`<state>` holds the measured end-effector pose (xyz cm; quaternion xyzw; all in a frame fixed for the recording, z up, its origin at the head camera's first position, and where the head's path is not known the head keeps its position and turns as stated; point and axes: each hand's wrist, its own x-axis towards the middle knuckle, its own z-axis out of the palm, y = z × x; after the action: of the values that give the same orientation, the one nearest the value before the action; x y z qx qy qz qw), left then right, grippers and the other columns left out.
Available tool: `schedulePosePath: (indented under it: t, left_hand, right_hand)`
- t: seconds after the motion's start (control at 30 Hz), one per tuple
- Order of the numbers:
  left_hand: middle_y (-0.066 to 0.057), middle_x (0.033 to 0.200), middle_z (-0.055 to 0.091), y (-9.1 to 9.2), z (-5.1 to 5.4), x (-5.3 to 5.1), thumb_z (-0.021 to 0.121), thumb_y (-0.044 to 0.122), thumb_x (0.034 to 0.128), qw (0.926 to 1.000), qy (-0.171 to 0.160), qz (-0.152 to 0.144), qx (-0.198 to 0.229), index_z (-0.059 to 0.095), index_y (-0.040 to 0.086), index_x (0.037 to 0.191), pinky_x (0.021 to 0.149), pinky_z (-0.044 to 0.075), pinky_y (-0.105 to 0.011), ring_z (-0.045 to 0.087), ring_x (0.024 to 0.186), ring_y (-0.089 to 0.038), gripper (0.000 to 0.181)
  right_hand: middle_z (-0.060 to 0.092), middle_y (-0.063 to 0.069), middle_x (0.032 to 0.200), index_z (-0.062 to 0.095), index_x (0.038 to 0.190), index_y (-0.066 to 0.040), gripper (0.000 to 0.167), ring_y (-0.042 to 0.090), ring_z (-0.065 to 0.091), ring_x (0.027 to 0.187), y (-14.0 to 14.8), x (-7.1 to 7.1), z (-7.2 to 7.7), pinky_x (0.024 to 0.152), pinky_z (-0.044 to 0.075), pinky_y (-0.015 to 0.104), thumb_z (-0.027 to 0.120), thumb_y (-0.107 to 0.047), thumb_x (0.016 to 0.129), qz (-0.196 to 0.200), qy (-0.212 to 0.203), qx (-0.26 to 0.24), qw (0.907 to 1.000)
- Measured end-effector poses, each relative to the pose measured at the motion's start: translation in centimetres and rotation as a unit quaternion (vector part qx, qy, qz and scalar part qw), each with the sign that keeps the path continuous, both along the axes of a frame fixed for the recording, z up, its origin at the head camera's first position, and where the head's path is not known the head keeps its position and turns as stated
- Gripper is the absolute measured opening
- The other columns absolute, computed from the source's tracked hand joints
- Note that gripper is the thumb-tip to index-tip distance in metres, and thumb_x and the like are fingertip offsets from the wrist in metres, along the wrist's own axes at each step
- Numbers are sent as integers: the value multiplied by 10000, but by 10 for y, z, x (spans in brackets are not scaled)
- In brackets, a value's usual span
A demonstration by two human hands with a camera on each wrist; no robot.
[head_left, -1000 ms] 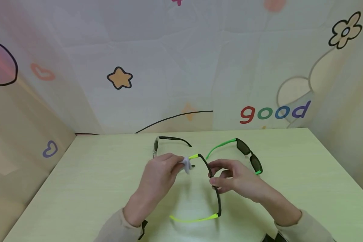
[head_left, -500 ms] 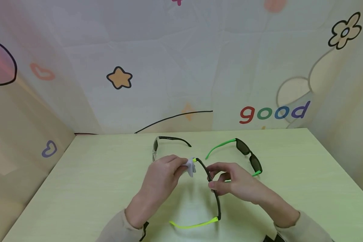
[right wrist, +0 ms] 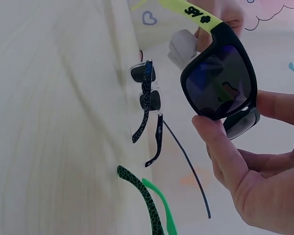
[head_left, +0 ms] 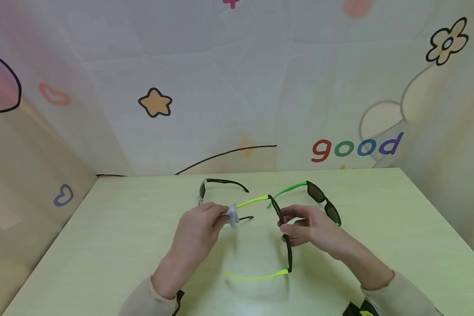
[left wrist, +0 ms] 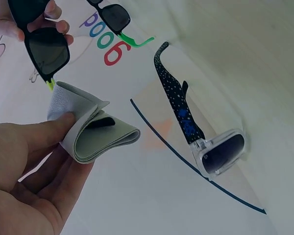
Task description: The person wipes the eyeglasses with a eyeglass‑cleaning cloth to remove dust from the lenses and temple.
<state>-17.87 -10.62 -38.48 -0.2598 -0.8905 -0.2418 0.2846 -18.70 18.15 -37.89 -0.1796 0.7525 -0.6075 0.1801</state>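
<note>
My right hand (head_left: 312, 226) holds black-framed sunglasses (right wrist: 218, 83) with yellow temples above the table, its fingers and thumb pinching the front around the bridge. My left hand (head_left: 195, 228) pinches a folded pale grey cloth (left wrist: 83, 117) around the far temple (head_left: 253, 202). In the left wrist view a dark tip shows inside the cloth's fold. The near yellow temple (head_left: 256, 276) extends free to the left. "SPY+" is printed on the temple seen in the right wrist view.
Clear-framed sunglasses (left wrist: 220, 152) with dark speckled temples stand on the table (head_left: 122, 245) behind my left hand. Green-templed sunglasses (head_left: 317, 192) lie behind my right hand, partly hidden by it. A patterned curtain (head_left: 221, 87) hangs along the table's back.
The cloth first slides towards the hinge, then back left along the far temple, baring more yellow. My right hand and the sunglasses have shifted slightly right and up.
</note>
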Motion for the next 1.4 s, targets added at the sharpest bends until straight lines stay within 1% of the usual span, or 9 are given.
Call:
schedulePosePath:
  t: [0.13, 0.27, 0.4, 0.57, 0.77, 0.97, 1.23, 1.4]
  left_hand:
    - [-42, 876, 753, -4, 1, 0, 856, 35, 819, 9999, -106, 100, -12, 784, 28, 951, 628, 584, -256, 719, 737, -152, 150]
    - [-48, 870, 751, -7, 1, 2, 847, 26, 824, 9997, -176, 158, -35, 782, 25, 942, 629, 582, -271, 714, 734, -157, 134]
    - [-46, 855, 747, -8, 1, 2, 842, 20, 829, 9997, -175, 177, -54, 780, 28, 932, 628, 579, -275, 710, 726, -157, 121]
    - [-40, 848, 743, -9, 0, 3, 844, 24, 829, 9996, -191, 197, -68, 781, 33, 928, 622, 574, -269, 709, 722, -154, 118]
    - [-42, 857, 750, -8, 0, 5, 852, 32, 820, 9994, -294, 160, -98, 780, 34, 924, 629, 579, -259, 716, 729, -157, 127]
    - [-37, 850, 749, -7, 0, 7, 862, 42, 811, 9993, -320, 116, -127, 779, 36, 917, 627, 577, -250, 711, 723, -149, 134]
    - [-16, 843, 743, -6, 1, 10, 865, 51, 811, 9988, -450, 119, -153, 781, 57, 903, 587, 546, -223, 683, 679, -119, 124]
    - [-19, 840, 740, -5, 1, 12, 865, 41, 809, 9984, -531, 81, -162, 780, 56, 906, 587, 544, -212, 681, 680, -117, 129]
  right_hand:
    - [619, 181, 1113, 543, 1311, 134, 425, 289, 671, 961, 2, -4, -1, 830, 616, 443, 668, -125, 997, -130, -34, 4, 9999]
    - [611, 230, 1191, 508, 1344, 156, 474, 272, 644, 986, 2, -8, -4, 843, 612, 446, 667, -134, 1005, -309, -164, -6, 9994]
    - [586, 280, 1251, 448, 1390, 182, 536, 254, 638, 970, 0, -13, -8, 858, 607, 454, 656, -141, 1015, -475, -262, 66, 9985]
    - [614, 269, 1204, 432, 1406, 191, 546, 238, 649, 930, -1, -20, -11, 864, 604, 452, 639, -136, 1021, -619, -356, 307, 9970]
    - [639, 261, 1133, 455, 1389, 190, 515, 238, 672, 900, -4, -33, -16, 860, 605, 458, 623, -132, 1025, -738, -658, 492, 9939]
    - [650, 265, 1123, 500, 1346, 183, 459, 306, 698, 936, -3, -45, -21, 876, 598, 458, 601, -141, 1037, -673, -755, 633, 9929]
    - [625, 273, 1174, 486, 1367, 184, 478, 260, 708, 920, -2, -58, -26, 883, 597, 448, 577, -165, 1053, -722, -892, 652, 9913]
    - [657, 264, 1147, 507, 1351, 190, 460, 262, 717, 924, -2, -63, -27, 901, 591, 445, 563, -164, 1063, -690, -817, 799, 9911]
